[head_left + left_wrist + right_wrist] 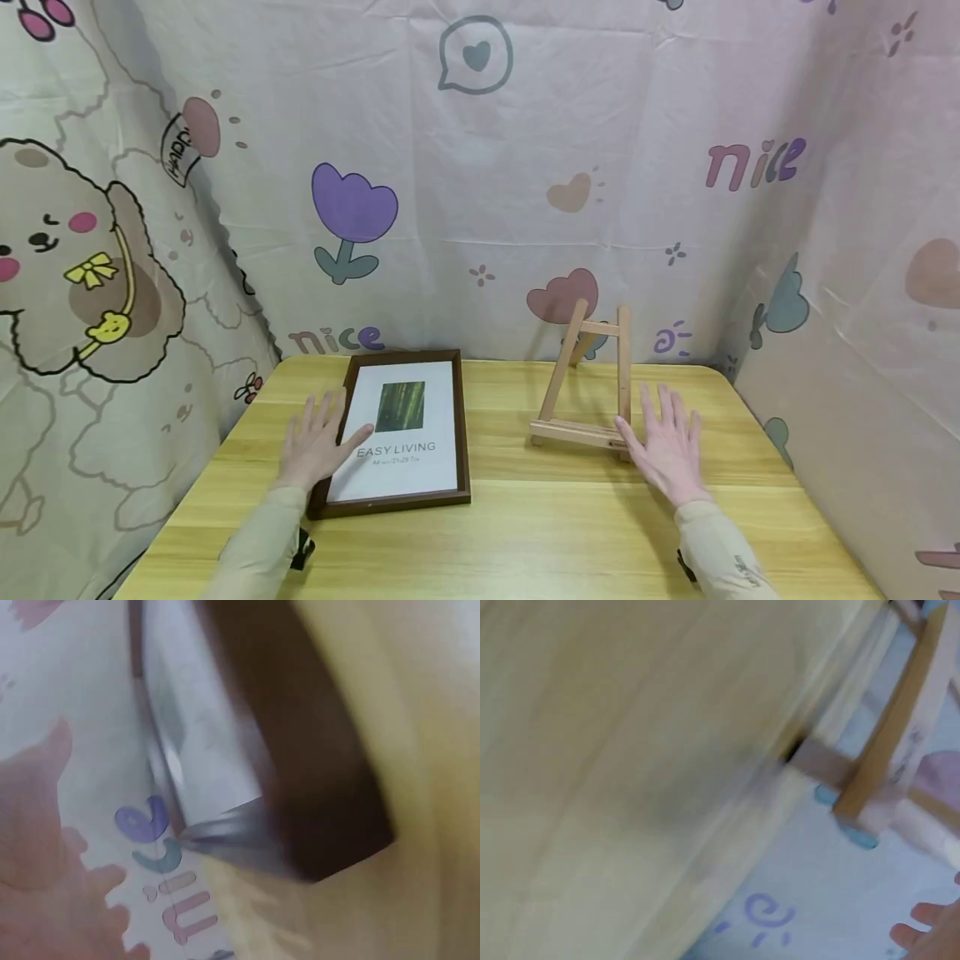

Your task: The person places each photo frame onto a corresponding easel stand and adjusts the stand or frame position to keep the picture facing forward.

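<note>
A dark brown picture frame (462, 442) lies flat on the table, left of the middle. Behind its front are a white sheet, a small green picture and the words "EASY LIVING". My left hand (318, 446), fingers spread, is at the frame's left side and overlaps its edge in the head view; whether it touches cannot be told. A small wooden easel (573, 432) stands upright to the right. Beside its right leg is my right hand (666, 450), fingers straight and spread, holding nothing. In the right wrist view only some fingertips (928, 919) show near the easel.
The light wood-grain table (517, 533) has rounded back corners. A printed cloth (480, 167) hangs behind it and along both sides, close to the back edge. The easel's rear leg (582, 348) reaches toward that cloth.
</note>
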A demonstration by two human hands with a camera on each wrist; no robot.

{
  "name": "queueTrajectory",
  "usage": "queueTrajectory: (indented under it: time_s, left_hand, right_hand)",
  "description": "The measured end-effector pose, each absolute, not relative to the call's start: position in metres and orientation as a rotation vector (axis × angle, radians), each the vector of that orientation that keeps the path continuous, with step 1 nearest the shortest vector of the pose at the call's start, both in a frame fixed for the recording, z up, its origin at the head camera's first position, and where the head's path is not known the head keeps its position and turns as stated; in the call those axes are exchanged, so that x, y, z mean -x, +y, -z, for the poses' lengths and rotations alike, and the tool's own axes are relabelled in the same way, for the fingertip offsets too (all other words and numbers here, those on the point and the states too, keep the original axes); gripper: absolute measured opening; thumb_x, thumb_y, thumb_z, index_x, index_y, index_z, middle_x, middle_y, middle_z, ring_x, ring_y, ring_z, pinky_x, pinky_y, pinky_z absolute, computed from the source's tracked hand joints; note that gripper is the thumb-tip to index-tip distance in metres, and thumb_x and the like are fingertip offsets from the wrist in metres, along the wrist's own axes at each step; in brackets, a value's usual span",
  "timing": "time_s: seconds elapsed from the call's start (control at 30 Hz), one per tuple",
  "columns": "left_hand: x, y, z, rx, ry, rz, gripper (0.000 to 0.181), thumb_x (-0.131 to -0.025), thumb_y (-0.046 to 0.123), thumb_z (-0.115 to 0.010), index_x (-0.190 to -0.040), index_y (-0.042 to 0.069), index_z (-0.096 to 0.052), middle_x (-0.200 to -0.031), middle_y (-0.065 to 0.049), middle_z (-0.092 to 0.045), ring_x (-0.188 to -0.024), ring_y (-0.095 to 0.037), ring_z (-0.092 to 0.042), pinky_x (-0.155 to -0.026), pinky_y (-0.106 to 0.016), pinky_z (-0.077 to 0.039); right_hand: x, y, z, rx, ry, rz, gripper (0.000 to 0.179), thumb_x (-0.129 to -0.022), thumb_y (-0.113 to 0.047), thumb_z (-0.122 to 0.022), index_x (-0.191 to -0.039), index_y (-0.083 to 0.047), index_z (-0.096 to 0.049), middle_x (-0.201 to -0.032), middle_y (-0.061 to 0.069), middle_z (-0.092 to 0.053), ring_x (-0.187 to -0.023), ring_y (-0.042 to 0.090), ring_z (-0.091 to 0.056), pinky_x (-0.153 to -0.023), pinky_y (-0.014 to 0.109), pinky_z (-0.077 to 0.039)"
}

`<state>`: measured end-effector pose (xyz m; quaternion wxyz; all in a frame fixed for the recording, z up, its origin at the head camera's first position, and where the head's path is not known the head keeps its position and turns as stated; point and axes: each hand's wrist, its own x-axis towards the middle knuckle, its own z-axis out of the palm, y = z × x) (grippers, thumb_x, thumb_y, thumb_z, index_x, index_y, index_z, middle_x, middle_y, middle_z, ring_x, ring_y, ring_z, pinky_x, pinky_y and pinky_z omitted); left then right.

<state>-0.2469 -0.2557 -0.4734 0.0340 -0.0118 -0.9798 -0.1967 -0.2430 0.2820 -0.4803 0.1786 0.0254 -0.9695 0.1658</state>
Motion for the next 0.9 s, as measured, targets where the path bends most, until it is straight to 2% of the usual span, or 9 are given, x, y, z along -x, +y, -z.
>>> queueTrajectory:
  time_s: [0.17, 0.47, 0.63, 0.77, 0.9]
  left_hand:
    - [0.246, -0.266, 0.461, 0.124, -3.058, 0.803, 0.105, -0.094, 0.066, -0.053, -0.163, 0.008, 0.001, -0.167, -0.030, -0.003, -0.152, -0.054, 0.004, -0.117, -0.077, 0.003]
    - [0.244, -0.283, 0.466, 0.281, -3.052, 1.045, 0.116, -0.090, 0.050, -0.069, -0.160, -0.001, 0.008, -0.164, -0.037, -0.001, -0.148, -0.061, -0.007, -0.113, -0.081, -0.014]
    - [0.240, -0.289, 0.473, 0.303, -3.074, 1.173, 0.125, -0.085, 0.044, -0.078, -0.158, -0.002, 0.012, -0.163, -0.038, 0.000, -0.147, -0.062, -0.006, -0.112, -0.081, -0.018]
    - [0.236, -0.292, 0.479, 0.320, -3.083, 1.224, 0.128, -0.081, 0.039, -0.082, -0.159, 0.000, 0.013, -0.161, -0.040, -0.005, -0.145, -0.063, -0.011, -0.108, -0.082, -0.024]
    - [0.235, -0.294, 0.487, 0.333, -3.084, 1.255, 0.131, -0.080, 0.038, -0.083, -0.160, 0.003, 0.014, -0.159, -0.042, -0.007, -0.142, -0.064, -0.018, -0.104, -0.081, -0.032]
  right_hand:
    - [0.242, 0.259, 0.472, -0.148, -2.617, -0.465, 0.078, -0.099, -0.052, -0.052, -0.161, -0.013, -0.024, -0.157, 0.029, -0.029, -0.143, 0.050, -0.027, -0.118, 0.070, -0.017]
    - [0.239, 0.212, 0.471, -0.268, -2.547, -0.597, 0.076, -0.094, -0.044, -0.064, -0.156, -0.009, -0.035, -0.145, 0.027, -0.045, -0.128, 0.045, -0.045, -0.102, 0.064, -0.044]
    - [0.236, 0.185, 0.473, -0.324, -2.638, -0.792, 0.079, -0.095, -0.047, -0.064, -0.158, -0.013, -0.031, -0.146, 0.023, -0.046, -0.134, 0.044, -0.045, -0.105, 0.067, -0.045]
    - [0.235, 0.164, 0.475, -0.356, -2.726, -1.021, 0.082, -0.095, -0.051, -0.062, -0.161, -0.018, -0.027, -0.150, 0.021, -0.043, -0.140, 0.045, -0.041, -0.111, 0.071, -0.037]
    - [0.236, 0.147, 0.477, -0.420, -2.786, -1.205, 0.085, -0.094, -0.052, -0.063, -0.161, -0.018, -0.024, -0.150, 0.022, -0.043, -0.137, 0.044, -0.045, -0.109, 0.071, -0.039]
